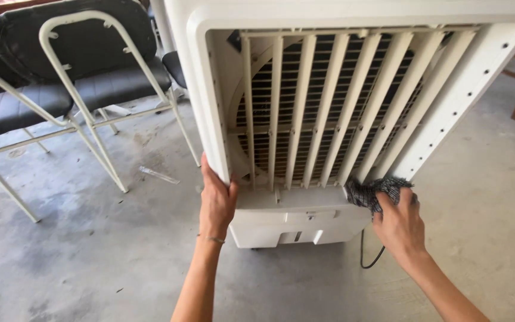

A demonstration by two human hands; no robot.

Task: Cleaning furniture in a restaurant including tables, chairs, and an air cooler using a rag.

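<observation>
White plastic air cooler (pixel 353 95) stands tilted on the concrete floor (pixel 90 262). Left hand (pixel 217 203) closes its grip around the lower left edge of the casing. Right hand (pixel 399 225) presses a dark checked cloth (pixel 372 192), bunched under the fingers, against the lower right slats (pixel 329 119). Risks: thin slats could bend under pressure; the trailing black cord (pixel 369 259) could snag.

air cooler (pixel 305 217): white casing, white slats over a dark grille
cloth (pixel 372 192): dark grey with a fine check
chairs (pixel 90 65), far left: black quilted cushions, white frames
floor (pixel 90 256): grey, darker stains at left
cord (pixel 372 260): black
</observation>
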